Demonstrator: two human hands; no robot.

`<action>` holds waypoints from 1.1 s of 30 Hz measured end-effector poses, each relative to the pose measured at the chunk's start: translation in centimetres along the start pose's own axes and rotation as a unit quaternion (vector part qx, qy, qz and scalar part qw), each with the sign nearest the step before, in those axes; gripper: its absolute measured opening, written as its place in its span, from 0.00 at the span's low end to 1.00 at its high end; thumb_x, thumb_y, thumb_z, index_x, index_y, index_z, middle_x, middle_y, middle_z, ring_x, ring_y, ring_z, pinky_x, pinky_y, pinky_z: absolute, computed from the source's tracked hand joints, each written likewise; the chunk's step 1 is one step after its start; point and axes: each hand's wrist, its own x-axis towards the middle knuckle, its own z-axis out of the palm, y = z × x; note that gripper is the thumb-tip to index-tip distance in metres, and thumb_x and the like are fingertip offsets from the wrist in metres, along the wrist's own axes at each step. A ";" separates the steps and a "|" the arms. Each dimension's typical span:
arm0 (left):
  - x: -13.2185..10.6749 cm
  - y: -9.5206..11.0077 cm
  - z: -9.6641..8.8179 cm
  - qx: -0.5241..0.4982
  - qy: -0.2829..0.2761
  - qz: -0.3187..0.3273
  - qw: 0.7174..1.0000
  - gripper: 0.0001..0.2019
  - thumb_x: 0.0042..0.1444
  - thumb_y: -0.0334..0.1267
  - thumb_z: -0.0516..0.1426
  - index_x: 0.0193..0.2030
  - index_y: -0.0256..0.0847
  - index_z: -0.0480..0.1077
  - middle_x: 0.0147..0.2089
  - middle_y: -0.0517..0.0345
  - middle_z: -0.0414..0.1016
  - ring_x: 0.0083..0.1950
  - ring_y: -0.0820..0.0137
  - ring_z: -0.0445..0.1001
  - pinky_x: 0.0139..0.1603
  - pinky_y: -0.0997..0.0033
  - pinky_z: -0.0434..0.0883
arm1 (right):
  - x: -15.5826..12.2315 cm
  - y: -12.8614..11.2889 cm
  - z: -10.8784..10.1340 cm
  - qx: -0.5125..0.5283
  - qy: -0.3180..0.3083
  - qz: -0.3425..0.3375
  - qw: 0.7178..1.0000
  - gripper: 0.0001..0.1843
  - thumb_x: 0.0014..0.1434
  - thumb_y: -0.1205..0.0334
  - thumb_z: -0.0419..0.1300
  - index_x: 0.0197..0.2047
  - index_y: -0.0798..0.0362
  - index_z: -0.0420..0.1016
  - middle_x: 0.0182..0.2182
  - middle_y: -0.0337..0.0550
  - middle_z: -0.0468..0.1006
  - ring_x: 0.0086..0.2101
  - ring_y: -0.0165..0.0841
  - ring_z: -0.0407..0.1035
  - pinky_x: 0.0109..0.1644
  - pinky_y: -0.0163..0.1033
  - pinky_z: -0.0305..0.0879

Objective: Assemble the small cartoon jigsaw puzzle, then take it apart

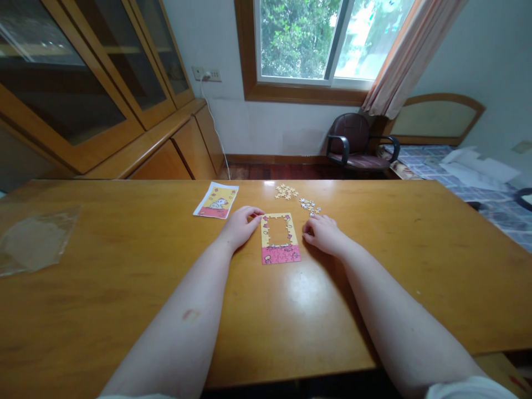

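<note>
A jigsaw puzzle (281,254) lies flat on the table, its yellow and pink border joined around an open middle that shows bare wood. My left hand (243,226) rests at its upper left corner, thumb and fingers apart, fingertips at the edge. To the right of the puzzle, my right hand (326,234) lies on the table with fingers curled inward; whatever may be between them is hidden. Just beyond it is a small heap of whitish puzzle pieces (310,206). Another heap of yellow puzzle pieces (286,192) sits farther back, above the puzzle.
A printed reference picture (216,200) of a white animal on yellow and pink lies left of my left hand. At the far left is a clear plastic bag (35,241). Beyond the wooden table (137,288) stand a cabinet (166,138), an office chair (353,138) and a bed (436,155).
</note>
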 end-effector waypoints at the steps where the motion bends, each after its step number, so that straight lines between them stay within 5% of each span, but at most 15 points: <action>1: 0.0 0.0 0.0 0.000 0.000 0.000 1.000 0.11 0.57 0.39 0.52 0.41 0.41 0.73 0.42 0.55 0.75 0.44 0.66 0.72 0.48 0.64 0.69 | 0.0 0.0 0.0 0.002 -0.002 -0.002 1.000 0.06 0.55 0.62 0.57 0.35 0.51 0.75 0.40 0.47 0.75 0.43 0.40 0.64 0.46 0.42 0.56; 33: 0.0 -0.1 0.1 -0.006 -0.012 -0.018 1.000 0.12 0.56 0.41 0.52 0.40 0.42 0.74 0.41 0.55 0.77 0.42 0.65 0.73 0.46 0.64 0.70 | -0.4 1.1 -0.5 0.129 -0.027 -0.008 0.991 0.07 0.48 0.61 0.67 0.30 0.50 0.73 0.32 0.38 0.78 0.33 0.32 0.69 0.37 0.35 0.58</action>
